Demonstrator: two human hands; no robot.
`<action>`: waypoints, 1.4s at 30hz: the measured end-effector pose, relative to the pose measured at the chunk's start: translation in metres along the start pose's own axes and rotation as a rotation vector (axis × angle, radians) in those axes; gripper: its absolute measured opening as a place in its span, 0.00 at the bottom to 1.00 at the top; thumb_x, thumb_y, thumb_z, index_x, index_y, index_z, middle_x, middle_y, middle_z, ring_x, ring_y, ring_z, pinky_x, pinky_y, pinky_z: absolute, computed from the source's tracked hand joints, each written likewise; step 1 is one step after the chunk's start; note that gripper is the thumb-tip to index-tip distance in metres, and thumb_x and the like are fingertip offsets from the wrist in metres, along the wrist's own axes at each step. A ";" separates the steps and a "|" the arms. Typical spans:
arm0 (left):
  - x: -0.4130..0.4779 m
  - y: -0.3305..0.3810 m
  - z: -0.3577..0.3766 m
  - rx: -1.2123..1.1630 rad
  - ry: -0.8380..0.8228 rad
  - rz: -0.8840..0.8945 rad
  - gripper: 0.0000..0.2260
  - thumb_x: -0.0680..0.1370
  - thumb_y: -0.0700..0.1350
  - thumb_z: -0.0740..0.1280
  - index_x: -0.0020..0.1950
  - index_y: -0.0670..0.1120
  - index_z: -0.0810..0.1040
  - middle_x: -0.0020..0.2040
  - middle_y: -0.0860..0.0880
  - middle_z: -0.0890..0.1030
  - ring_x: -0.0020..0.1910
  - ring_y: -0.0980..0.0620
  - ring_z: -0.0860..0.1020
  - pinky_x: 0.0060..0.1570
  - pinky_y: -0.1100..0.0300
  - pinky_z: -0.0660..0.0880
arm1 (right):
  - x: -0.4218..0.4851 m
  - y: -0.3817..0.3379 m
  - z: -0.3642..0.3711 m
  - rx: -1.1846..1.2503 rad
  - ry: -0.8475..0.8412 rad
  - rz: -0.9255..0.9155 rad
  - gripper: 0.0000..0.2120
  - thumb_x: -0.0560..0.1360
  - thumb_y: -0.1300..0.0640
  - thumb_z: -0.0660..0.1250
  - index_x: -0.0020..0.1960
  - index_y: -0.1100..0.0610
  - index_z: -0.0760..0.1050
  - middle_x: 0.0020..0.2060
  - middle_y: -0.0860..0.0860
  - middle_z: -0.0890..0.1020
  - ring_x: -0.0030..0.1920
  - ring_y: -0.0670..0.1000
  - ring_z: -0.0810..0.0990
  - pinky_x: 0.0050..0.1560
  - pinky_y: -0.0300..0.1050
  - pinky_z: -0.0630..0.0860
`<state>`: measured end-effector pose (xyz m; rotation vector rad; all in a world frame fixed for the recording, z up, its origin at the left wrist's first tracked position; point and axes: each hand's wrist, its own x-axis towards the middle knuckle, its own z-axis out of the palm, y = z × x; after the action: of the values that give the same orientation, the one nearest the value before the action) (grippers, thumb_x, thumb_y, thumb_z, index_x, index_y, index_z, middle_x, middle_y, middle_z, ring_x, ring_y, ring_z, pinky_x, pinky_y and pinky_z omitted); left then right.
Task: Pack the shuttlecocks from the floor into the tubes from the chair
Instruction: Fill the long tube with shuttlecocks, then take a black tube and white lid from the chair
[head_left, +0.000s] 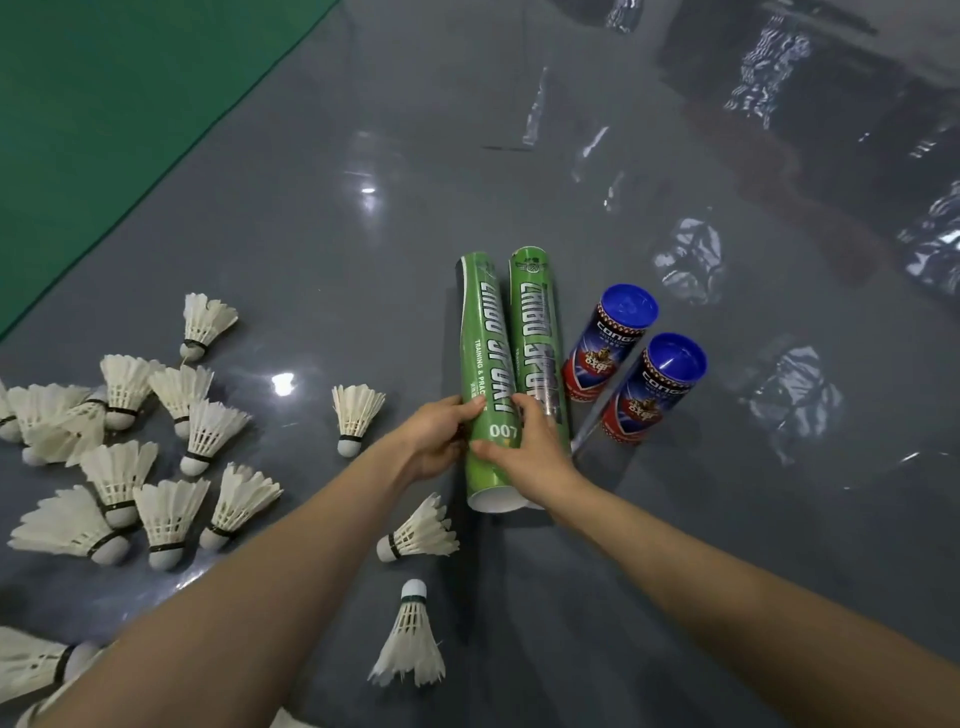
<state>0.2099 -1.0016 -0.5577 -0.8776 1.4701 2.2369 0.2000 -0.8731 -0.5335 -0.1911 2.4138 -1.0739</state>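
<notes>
1. I see both hands on one green tube (485, 374) that lies on the grey floor (322, 249). My left hand (434, 439) wraps its left side with the thumb on top; my right hand (530, 452) lies on its right side, fingers curled over the wall near the open end.
2. A second green tube (537, 332) lies touching it on the right. Two blue-capped tubes (657, 384) stand just beside that, tilted in this wide view.
3. The shuttlecocks (156, 467) are scattered on the floor to the left, most in a loose heap, some lying on each other. Three lie nearer me: one (356, 415) just left of my left hand, one (418, 532) under my left forearm, one (410, 636) closest to me.
4. I judge the tube light, stiff cardboard with a glossy, slightly slippery skin. It should crush if squeezed hard at the open rim, so I would grip around mid-body.
5. The shuttlecocks look nearly weightless and fragile. I would pinch each at the cork or the dark band, never the feathers, and slide it in cork first.
6. Whether either green tube already holds any, I cannot tell.
</notes>
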 end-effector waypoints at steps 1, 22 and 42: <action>0.002 -0.003 0.000 0.040 0.036 0.015 0.09 0.82 0.41 0.60 0.60 0.42 0.74 0.46 0.46 0.81 0.39 0.53 0.79 0.30 0.64 0.76 | 0.002 -0.001 0.004 -0.062 -0.017 -0.005 0.34 0.72 0.53 0.71 0.73 0.52 0.57 0.66 0.55 0.64 0.65 0.56 0.69 0.64 0.46 0.68; -0.023 0.028 -0.024 0.286 0.228 0.149 0.25 0.83 0.49 0.57 0.77 0.40 0.55 0.73 0.43 0.65 0.68 0.45 0.67 0.66 0.50 0.67 | 0.039 -0.046 -0.027 -0.184 -0.003 -0.019 0.21 0.78 0.56 0.64 0.70 0.57 0.67 0.65 0.53 0.74 0.52 0.50 0.76 0.50 0.41 0.73; -0.394 0.302 0.096 0.287 0.107 0.141 0.21 0.79 0.42 0.64 0.71 0.40 0.65 0.60 0.42 0.76 0.56 0.45 0.76 0.49 0.53 0.73 | -0.258 -0.303 -0.289 -0.103 0.174 0.049 0.28 0.76 0.56 0.66 0.73 0.57 0.61 0.70 0.58 0.67 0.68 0.57 0.68 0.67 0.49 0.66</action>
<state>0.3062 -1.0153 -0.0619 -0.8335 1.8985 2.0266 0.2636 -0.8073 -0.0499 -0.0750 2.6172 -0.9821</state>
